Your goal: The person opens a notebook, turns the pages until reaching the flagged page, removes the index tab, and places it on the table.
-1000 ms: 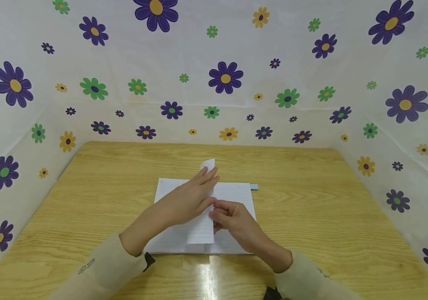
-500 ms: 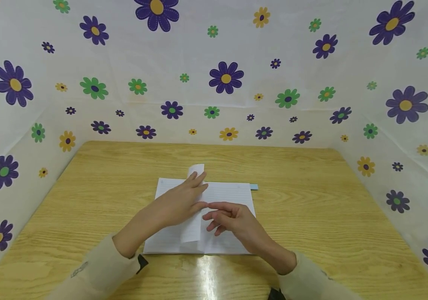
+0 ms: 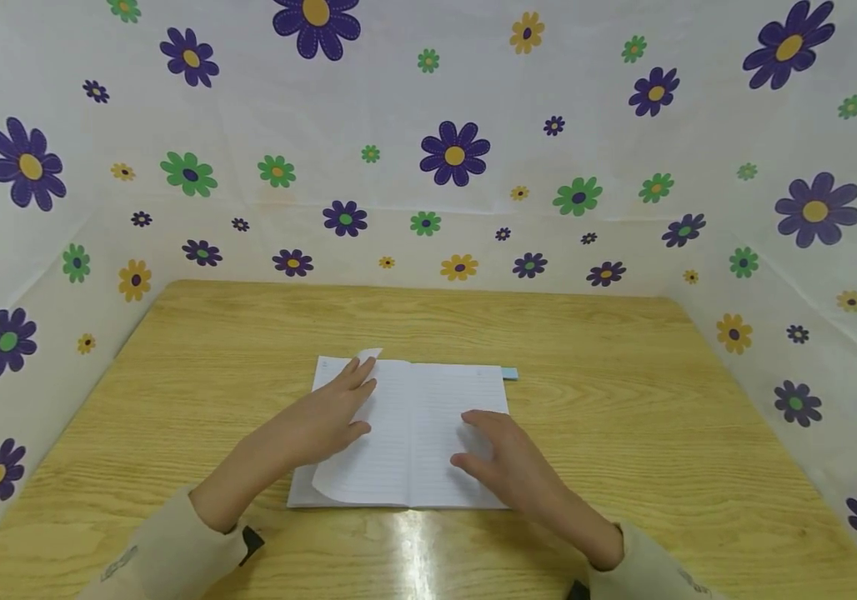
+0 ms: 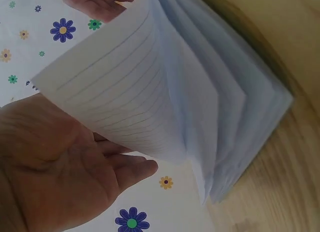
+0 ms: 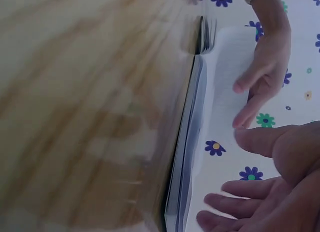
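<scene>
Page (image 3: 361, 471) swung left, open notebook (image 3: 443, 396) with spine (image 3: 410, 450) running front to back, both hands (image 3: 319, 425) (image 3: 518, 467) spread

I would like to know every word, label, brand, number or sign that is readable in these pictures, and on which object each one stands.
No text can be read with certainty.
Dark lettering on the left sleeve: too blurred to read.
Faint lettering on the right sleeve: too blurred to read.
Tiny marks near the top corners of the open notebook: too small to read.
</scene>
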### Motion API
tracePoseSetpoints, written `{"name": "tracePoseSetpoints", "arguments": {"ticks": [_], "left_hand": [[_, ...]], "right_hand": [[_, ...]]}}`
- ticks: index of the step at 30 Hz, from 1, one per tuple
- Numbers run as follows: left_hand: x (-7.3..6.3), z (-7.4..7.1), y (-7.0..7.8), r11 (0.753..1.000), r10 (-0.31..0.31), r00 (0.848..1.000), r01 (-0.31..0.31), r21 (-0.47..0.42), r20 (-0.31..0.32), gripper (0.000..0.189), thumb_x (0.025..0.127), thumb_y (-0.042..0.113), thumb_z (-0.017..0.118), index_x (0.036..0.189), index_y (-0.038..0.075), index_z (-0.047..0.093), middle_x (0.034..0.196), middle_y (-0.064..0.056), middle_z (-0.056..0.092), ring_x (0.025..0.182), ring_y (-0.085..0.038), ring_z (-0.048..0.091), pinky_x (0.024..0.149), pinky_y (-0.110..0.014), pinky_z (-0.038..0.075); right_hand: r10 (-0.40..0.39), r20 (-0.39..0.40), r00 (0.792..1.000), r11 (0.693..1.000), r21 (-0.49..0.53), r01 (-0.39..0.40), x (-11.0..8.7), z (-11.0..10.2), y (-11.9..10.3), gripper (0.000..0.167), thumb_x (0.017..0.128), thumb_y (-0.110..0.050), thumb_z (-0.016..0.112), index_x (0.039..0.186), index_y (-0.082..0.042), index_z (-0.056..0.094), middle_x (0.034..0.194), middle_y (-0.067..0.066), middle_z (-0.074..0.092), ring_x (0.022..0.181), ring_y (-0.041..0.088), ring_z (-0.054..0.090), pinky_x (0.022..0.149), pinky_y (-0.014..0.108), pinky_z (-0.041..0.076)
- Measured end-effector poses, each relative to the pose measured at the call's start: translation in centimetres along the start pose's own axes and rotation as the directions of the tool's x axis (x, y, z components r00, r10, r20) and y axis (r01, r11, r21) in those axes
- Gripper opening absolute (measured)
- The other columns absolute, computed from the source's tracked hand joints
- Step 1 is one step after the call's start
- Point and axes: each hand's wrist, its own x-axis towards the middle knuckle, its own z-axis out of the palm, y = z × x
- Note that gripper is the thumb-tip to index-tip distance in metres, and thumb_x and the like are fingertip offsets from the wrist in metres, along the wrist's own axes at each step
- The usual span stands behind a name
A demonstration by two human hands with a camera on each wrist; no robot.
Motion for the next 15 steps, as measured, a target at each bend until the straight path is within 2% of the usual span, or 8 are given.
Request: {"name": "tracePoseSetpoints", "arguments": {"ticks": [6, 10, 15], "left_hand": [[-0.8, 0.9, -0.8, 0.999, 0.011, 0.999, -0.01, 0.038, -0.035, 0.072, 0.094, 0.012, 0.078, 0.148, -0.017, 0.041, 0.17, -0.023, 0.005, 0.155, -0.044, 0.01, 0.117, -0.053, 0.032], [-1.6, 1.2, -1.2, 0.998, 0.007, 0.997, -0.001, 0.07, -0.082, 0.078, 0.09, 0.015, 0.082, 0.146, -0.02, 0.041, 0.168, -0.03, 0.008, 0.153, -0.051, 0.004, 0.12, -0.059, 0.025], [-2.4, 1.4, -1.4, 0.99, -0.042, 0.992, 0.057, 0.127, -0.115, 0.082, 0.086, 0.025, 0.085, 0.141, -0.022, 0.046, 0.162, -0.039, 0.014, 0.149, -0.06, 0.007, 0.115, -0.069, 0.026]], "right_hand": [[-0.029, 0.043, 0.999, 0.975, -0.22, 0.037, -0.8, -0.4, 0.4, 0.06, 0.083, -0.012, 0.087, 0.131, 0.014, 0.061, 0.139, 0.029, 0.059, 0.135, 0.044, 0.051, 0.111, 0.056, 0.042], [-0.013, 0.081, 0.997, 0.965, -0.262, 0.033, -1.0, -0.7, 0.5, 0.064, 0.083, -0.013, 0.087, 0.134, 0.016, 0.059, 0.143, 0.032, 0.054, 0.139, 0.047, 0.046, 0.111, 0.061, 0.04], [0.02, 0.12, 0.993, 0.957, -0.289, 0.015, -1.0, -1.0, 0.6, 0.068, 0.083, -0.017, 0.087, 0.134, 0.016, 0.058, 0.146, 0.034, 0.051, 0.14, 0.049, 0.044, 0.111, 0.061, 0.04]]}}
